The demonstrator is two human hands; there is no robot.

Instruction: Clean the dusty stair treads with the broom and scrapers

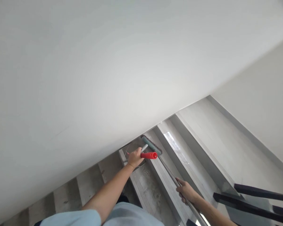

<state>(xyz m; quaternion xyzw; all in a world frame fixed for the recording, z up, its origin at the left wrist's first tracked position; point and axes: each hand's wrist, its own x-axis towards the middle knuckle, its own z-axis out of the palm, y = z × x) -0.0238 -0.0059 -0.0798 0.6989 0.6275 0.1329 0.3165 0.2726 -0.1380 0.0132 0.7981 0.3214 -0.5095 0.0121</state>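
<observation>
Head cam view looks down a staircase, and starting at the fingers: left hand [135, 158] is curled tight around the red-tipped handle [149, 155] of what looks like a dustpan [129, 153], held against the step at about 11 o'clock from the broom head. Right hand [186, 191] is wrapped around the long metal broom handle [172, 179] down at 4 o'clock — a closed grip, fingers on the pole. The broom head [152, 145] sits on the step edge right against the white wall [85, 78]. Steps [155, 185] look dusty and a bit glossy. My worry — the pan tips or slides off the tread edge since it's one-handed, and the dirt spills to lower steps. Also footing: leaning forward on slick stairs with both hands busy, the railing [261, 192] at 3 o'clock isn't being held.
</observation>
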